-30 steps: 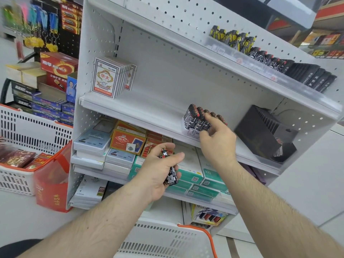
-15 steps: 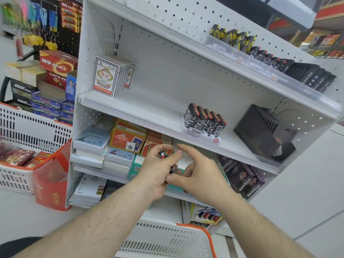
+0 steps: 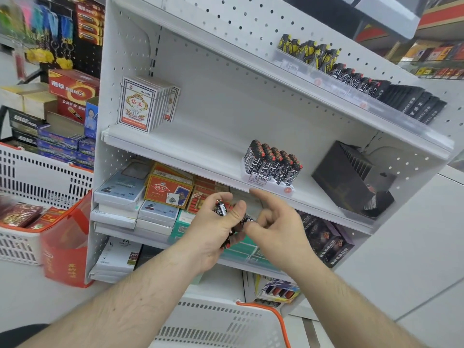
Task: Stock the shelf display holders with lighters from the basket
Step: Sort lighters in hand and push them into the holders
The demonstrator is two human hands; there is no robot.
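My left hand (image 3: 213, 234) grips a small bunch of black patterned lighters (image 3: 221, 209) in front of the lower shelf. Next to it, my right hand (image 3: 278, 232) pinches one lighter (image 3: 247, 218) of that bunch between thumb and curled fingers, with the index finger stretched out. On the middle shelf a clear display holder (image 3: 254, 177) carries a row of matching lighters with red tops (image 3: 273, 163). To its right stands a black slotted display holder (image 3: 349, 177). The white basket with an orange handle (image 3: 221, 322) is below my arms; its inside is out of view.
The top shelf carries yellow-black lighters (image 3: 308, 50), patterned lighters (image 3: 351, 77) and black boxes (image 3: 416, 104). Playing card packs (image 3: 140, 106) stand at the middle shelf's left. Boxes fill the lower shelves. A second white basket (image 3: 32, 177) and a red bag (image 3: 67, 247) sit at left.
My right hand left the lighter row on the middle shelf, came down to my left hand and took hold of one lighter from the bunch. The left hand stayed about in place.
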